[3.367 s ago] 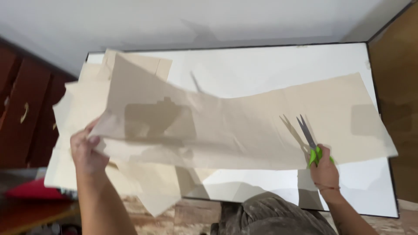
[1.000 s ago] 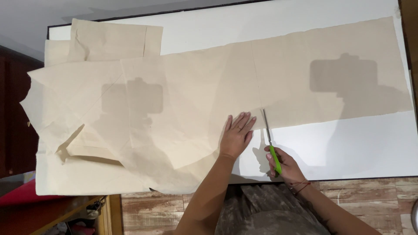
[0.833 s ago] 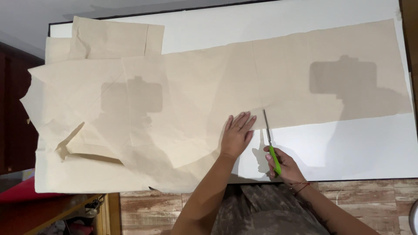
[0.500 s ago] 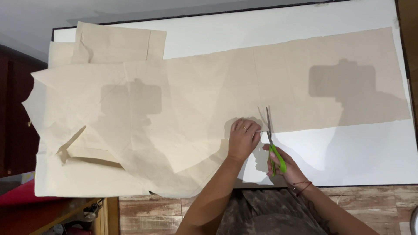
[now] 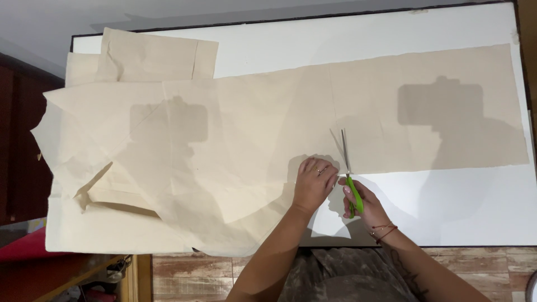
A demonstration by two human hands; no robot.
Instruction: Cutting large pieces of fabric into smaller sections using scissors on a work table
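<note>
While left hand [image 5: 313, 182] flat on beige cloth [image 5: 251, 128]: right hand [image 5: 363, 204] gripping green scissors [image 5: 348, 179], mid-cut; next, likely steady closing along the line.

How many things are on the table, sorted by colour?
Beige: 1 big cloth spread flat, plus folded pieces at the top left whose number I cannot tell.
Green-handled: 1 scissors, in the right hand.
White: 1 table.
The left hand presses the cloth.
Total: 3 countable things.

Both forearms are bare, without sleeves; the left hand [image 5: 313, 182] wears a thin ring. The right hand [image 5: 363, 204] has red cords at the wrist; grey mottled clothing below.
</note>
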